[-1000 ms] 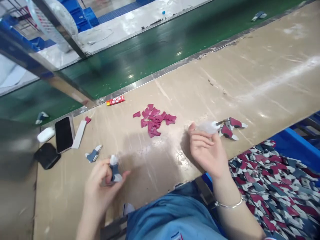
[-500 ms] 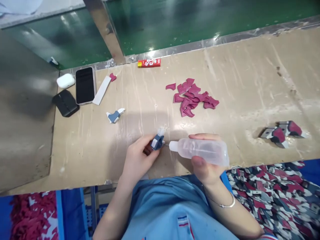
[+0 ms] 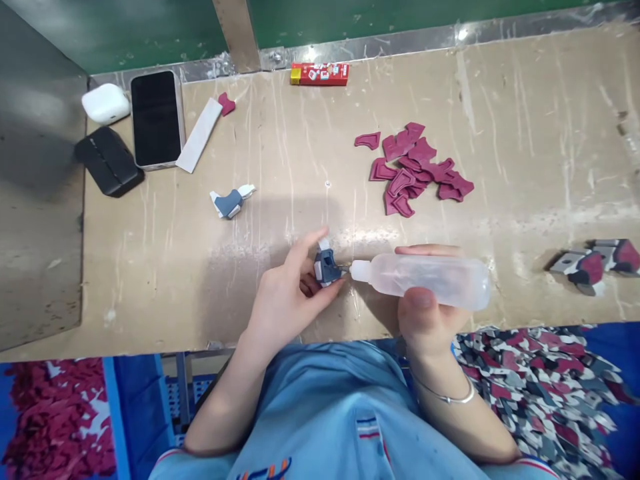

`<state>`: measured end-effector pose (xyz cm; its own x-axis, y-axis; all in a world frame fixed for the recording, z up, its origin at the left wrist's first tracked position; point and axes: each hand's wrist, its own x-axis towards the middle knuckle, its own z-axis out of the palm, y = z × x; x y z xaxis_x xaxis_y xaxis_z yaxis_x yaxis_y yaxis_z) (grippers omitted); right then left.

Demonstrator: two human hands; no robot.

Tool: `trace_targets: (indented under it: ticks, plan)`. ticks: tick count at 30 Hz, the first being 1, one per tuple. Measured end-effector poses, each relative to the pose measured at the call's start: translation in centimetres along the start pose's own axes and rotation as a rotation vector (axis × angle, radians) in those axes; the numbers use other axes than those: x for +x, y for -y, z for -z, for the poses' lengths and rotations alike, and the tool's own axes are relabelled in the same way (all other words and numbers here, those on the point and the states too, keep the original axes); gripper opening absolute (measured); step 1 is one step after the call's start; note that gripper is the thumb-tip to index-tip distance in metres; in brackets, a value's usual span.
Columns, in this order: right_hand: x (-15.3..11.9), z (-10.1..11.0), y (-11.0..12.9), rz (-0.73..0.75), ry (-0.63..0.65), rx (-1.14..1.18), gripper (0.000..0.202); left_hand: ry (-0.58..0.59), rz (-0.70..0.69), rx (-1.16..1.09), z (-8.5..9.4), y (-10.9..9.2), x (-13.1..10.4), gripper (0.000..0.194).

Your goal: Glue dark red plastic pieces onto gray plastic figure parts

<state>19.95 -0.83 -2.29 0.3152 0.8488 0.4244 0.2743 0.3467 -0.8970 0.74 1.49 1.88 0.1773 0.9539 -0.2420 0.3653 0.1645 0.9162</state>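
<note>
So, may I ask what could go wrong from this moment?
The right hand holds the bottle with its thin tip aimed at the blue-grey part, close to the thumb of the left hand; a slip might poke it.

Two maroon-and-grey parts lie near the front edge of the table, so a nudge could send one down to the heap of parts below.
</note>
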Motion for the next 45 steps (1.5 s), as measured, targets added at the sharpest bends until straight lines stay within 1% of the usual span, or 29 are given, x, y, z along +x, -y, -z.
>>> trace_targets:
  ticks: [2, 3, 6, 8, 11, 18, 21, 26, 31, 34, 39, 45]
  plan:
    - [-0.1, 0.1, 0.1, -0.057, -0.001, 0.013, 0.039, 0.010, -0.006, -0.003, 0.0, 0.0, 0.0, 0.049]
    - [-0.2, 0.1, 0.1, -0.094, -0.001, 0.025, 0.040, 0.015, -0.005, -0.004, 0.0, 0.0, 0.0, 0.049]
    - [-0.4, 0.2, 0.4, -0.152, 0.012, 0.035, 0.042, 0.026, 0.007, -0.007, 0.1, -0.1, 0.0, 0.063]
    - [-0.4, 0.2, 0.6, -0.135, 0.030, 0.012, 0.042, 0.033, 0.006, -0.005, 0.3, -0.1, -0.1, 0.070]
    - [-0.3, 0.3, 0.8, -0.110, 0.044, -0.020, 0.042, 0.041, 0.005, -0.011, 0.4, -0.1, -0.1, 0.066]
    - [-0.3, 0.2, 1.2, -0.065, -0.050, -0.066, 0.038, 0.043, 0.013, -0.041, 0.3, -0.1, -0.3, 0.064]
    - [-0.3, 0.0, 1.3, -0.028, -0.038, -0.072, 0.037, 0.041, 0.016, -0.038, 0.3, -0.1, -0.4, 0.064]
    - [-0.4, 0.1, 1.3, -0.049, -0.033, -0.097, 0.037, 0.035, 0.020, -0.009, 0.3, 0.0, -0.4, 0.064]
    - [-0.7, 0.3, 1.2, 0.017, -0.009, -0.102, 0.034, 0.034, 0.006, 0.002, 0.3, 0.1, -0.3, 0.062]
    - [-0.9, 0.4, 1.2, -0.009, -0.033, -0.128, 0.034, 0.039, 0.016, -0.008, 0.3, 0.1, -0.3, 0.062]
    - [-1.1, 0.5, 1.0, 0.061, 0.001, -0.155, 0.036, 0.045, 0.003, -0.003, 0.4, 0.1, -0.3, 0.062]
    - [-1.0, 0.4, 1.2, 0.046, -0.036, -0.159, 0.034, 0.047, 0.034, -0.014, 0.3, 0.1, -0.3, 0.064]
